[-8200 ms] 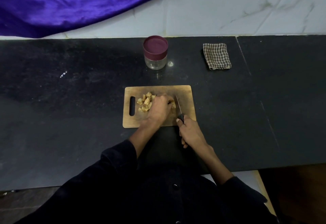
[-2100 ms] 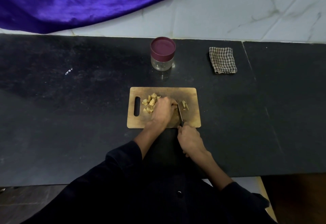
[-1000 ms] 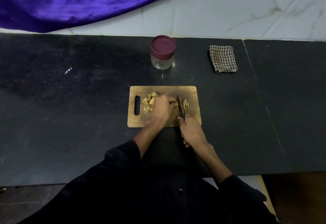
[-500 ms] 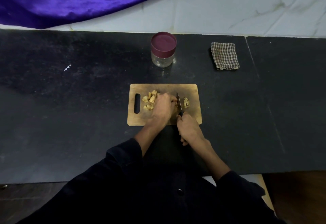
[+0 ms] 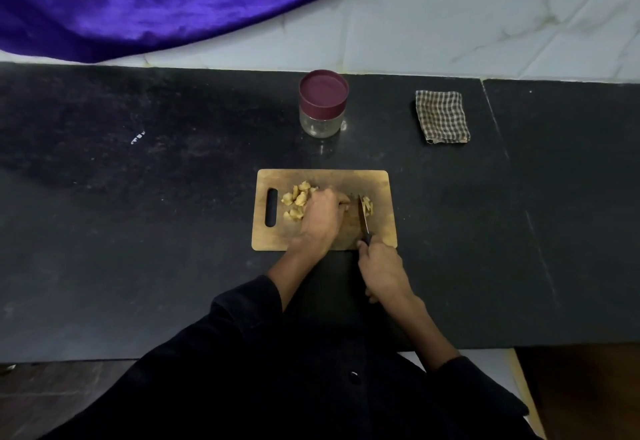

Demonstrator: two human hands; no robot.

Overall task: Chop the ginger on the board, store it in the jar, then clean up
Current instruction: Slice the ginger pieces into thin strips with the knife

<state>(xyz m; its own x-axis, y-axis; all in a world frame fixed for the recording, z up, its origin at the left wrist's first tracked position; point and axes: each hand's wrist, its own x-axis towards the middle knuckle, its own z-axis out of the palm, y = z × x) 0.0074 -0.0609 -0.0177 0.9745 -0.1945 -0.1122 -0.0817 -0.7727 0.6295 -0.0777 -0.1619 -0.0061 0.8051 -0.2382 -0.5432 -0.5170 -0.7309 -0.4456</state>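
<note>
From my remote station, I am watching a person chopping ginger on a wooden cutting board [image 5: 323, 209] on a black counter [image 5: 138, 231]. The right hand [image 5: 382, 271] is gripping the handle of a knife [image 5: 363, 218], its blade lying on the board just right of the left fingertips. The left hand [image 5: 320, 219] is curling over a ginger piece, which the hand hides; whether the fingers are pinching it or only pressing on it I cannot tell. A heap of uncut ginger chunks [image 5: 296, 199] is lying at the hand's ten o'clock, near the board's handle slot. Cut slices [image 5: 367, 205] are gathering on the blade's far side, at the knife's one o'clock; eight seconds ago that patch was bare, and half a second ago the blade was standing beside those same slices, so the cutting is advancing a few slices at a time. Most of the ginger is waiting, I judge. The jar [image 5: 322, 103], lid on, is standing at the board's twelve o'clock, and a folded checked cloth [image 5: 442, 116] is lying at two o'clock, untouched.
</note>
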